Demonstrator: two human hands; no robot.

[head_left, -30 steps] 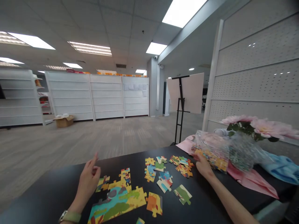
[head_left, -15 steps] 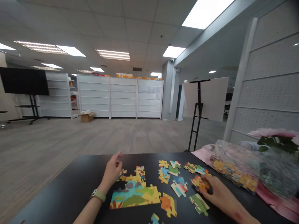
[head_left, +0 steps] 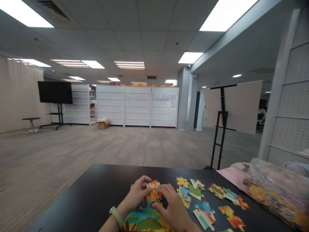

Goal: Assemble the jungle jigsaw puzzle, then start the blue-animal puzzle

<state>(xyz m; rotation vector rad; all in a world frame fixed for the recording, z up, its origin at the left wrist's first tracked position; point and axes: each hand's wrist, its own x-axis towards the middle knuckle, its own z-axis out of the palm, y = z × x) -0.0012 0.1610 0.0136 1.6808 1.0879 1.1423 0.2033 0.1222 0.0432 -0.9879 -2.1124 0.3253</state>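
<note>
A partly joined jigsaw puzzle (head_left: 145, 219) in yellow, teal and green lies on the black table, its lower edge cut off by the picture. Over its upper part, my left hand (head_left: 138, 193) and my right hand (head_left: 172, 206) meet from either side at an orange-yellow puzzle piece (head_left: 154, 195). The fingers of both hands are closed on its edges. My hands hide much of the puzzle around it, so I cannot tell whether the piece is locked in. A pale green watch band circles my left wrist.
Loose puzzle pieces (head_left: 196, 192) lie in groups to the right, with orange-red pieces (head_left: 233, 217) farther over. A clear plastic bag (head_left: 270, 193) of more pieces rests at the table's right side. Beyond the table stand an easel (head_left: 221, 129) and white shelves (head_left: 137, 106).
My right hand has moved left from the loose pieces to the joined puzzle, with an orange-yellow piece now at its fingers. My left hand has closed in beside it. The camera view has shifted.
</note>
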